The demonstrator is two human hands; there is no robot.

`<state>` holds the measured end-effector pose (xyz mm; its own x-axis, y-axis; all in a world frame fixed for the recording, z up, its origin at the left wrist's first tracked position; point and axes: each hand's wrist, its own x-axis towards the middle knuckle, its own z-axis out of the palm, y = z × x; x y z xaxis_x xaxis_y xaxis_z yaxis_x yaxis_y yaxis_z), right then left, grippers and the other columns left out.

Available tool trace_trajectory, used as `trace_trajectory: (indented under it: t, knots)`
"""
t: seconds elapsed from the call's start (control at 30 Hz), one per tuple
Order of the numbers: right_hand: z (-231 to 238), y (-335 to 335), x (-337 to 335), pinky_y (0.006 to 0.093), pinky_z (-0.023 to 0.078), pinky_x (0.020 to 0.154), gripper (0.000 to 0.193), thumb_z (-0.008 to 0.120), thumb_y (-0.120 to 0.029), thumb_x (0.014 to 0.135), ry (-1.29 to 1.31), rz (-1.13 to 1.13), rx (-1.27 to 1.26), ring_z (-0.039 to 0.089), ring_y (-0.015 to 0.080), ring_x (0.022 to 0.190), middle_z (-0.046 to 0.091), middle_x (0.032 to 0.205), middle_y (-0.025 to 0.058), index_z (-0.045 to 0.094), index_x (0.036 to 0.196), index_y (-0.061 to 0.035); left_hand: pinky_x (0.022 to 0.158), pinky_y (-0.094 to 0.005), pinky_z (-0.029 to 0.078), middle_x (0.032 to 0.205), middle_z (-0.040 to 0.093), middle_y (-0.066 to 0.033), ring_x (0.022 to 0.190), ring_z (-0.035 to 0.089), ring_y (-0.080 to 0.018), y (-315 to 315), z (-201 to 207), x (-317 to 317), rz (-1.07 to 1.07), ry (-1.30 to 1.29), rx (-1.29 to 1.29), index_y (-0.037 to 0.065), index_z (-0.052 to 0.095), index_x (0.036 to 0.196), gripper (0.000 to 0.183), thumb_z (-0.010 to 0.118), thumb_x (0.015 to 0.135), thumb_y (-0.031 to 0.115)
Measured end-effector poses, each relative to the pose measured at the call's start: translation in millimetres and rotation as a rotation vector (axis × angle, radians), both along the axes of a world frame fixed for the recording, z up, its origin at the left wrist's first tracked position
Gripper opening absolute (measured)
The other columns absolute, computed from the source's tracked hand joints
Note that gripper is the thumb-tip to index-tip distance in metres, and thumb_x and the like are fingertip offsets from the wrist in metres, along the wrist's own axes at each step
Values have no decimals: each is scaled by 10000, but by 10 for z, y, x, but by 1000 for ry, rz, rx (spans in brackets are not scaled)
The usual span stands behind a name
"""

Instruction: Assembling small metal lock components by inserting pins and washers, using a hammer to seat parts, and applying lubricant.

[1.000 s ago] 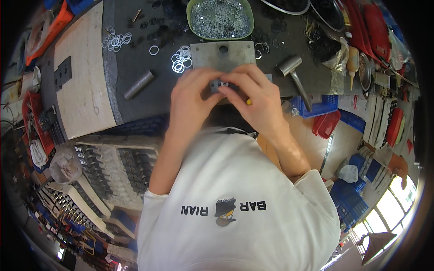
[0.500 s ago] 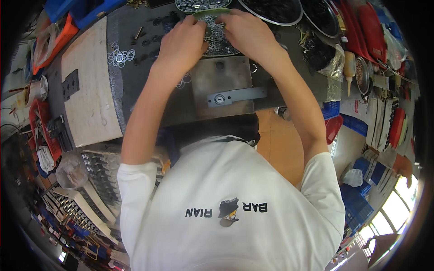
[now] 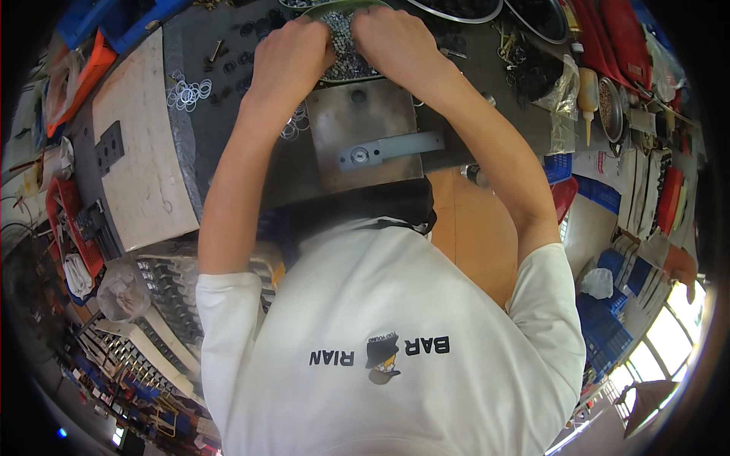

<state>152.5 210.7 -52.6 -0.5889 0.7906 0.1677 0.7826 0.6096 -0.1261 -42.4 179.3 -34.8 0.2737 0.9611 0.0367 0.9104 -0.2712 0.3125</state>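
Note:
Both hands are at a green-rimmed tray [image 3: 344, 6] filled with small silvery metal parts [image 3: 346, 49]. At its left side my left hand [image 3: 295, 53] is curled like a fist, knuckles up, with its fingertips turned down out of sight. My right hand [image 3: 394, 44] bends over the tray's right side, fingers curled in among the parts. Whatever either hand pinches is hidden. Nearer to me, a grey metal bar [image 3: 407, 146] with a round lock cylinder [image 3: 359, 156] lies across a flat steel block [image 3: 361, 114].
White rings [image 3: 188, 93] lie left of my left arm, and more rings [image 3: 295, 125] near its wrist. Round trays [image 3: 536, 19] stand far right, beside a bottle with a nozzle [image 3: 588, 99]. A pale board [image 3: 144, 152] covers the left side. Orange bin [image 3: 84, 83] at far left.
The whole view has shifted slightly. My left hand has drawn a little left, its thumb now tucked in instead of reaching into the tray. My right hand stays at the parts.

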Motion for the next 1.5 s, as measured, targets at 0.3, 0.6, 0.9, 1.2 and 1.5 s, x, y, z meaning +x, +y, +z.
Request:
trace_trajectory:
  t: [0.3, 0.6, 0.9, 1.2, 1.5]
  knots:
    - [517, -368, 128, 545, 608, 808, 179, 702, -91, 926, 377, -100, -81, 709, 548, 932, 719, 1075, 311, 663, 1028, 51, 924, -503, 583, 1132, 768, -159, 1059, 747, -391, -20, -8, -55, -62, -69, -18, 54, 779, 1067, 195, 776, 887, 128]
    - [433, -2143, 383, 425, 610, 678, 560, 748, -76, 890, 283, -294, -301, 724, 331, 831, 617, 983, 113, 679, 1445, -103, 940, -506, 589, 1155, 767, -244, 1076, 741, -427, -39, 74, -36, -84, -121, 9, -9, 797, 1059, 217, 775, 870, 94]
    - [312, -2549, 621, 416, 583, 659, 847, 766, -41, 856, 141, -426, -237, 680, 285, 764, 590, 1010, 86, 519, 1659, -157, 903, -502, 590, 1046, 776, -250, 1044, 751, -427, 26, -8, -13, -108, -81, 20, -19, 803, 966, 181, 772, 836, 104]
    - [444, -2416, 758, 393, 590, 705, 315, 714, -28, 980, 622, -536, -311, 720, 296, 829, 695, 1053, 110, 731, 1292, -68, 794, -462, 608, 888, 778, -223, 864, 776, -413, -57, 30, -6, -5, -205, 173, -13, 780, 950, 160, 806, 825, 83]
    - [241, -2457, 367, 376, 606, 693, 577, 782, -37, 876, 313, -261, -209, 700, 254, 856, 631, 1028, 51, 711, 1442, -123, 810, -346, 595, 1007, 810, -98, 905, 782, -205, -649, 316, 1, 178, -612, 69, 16, 781, 1070, 145, 793, 938, 77]
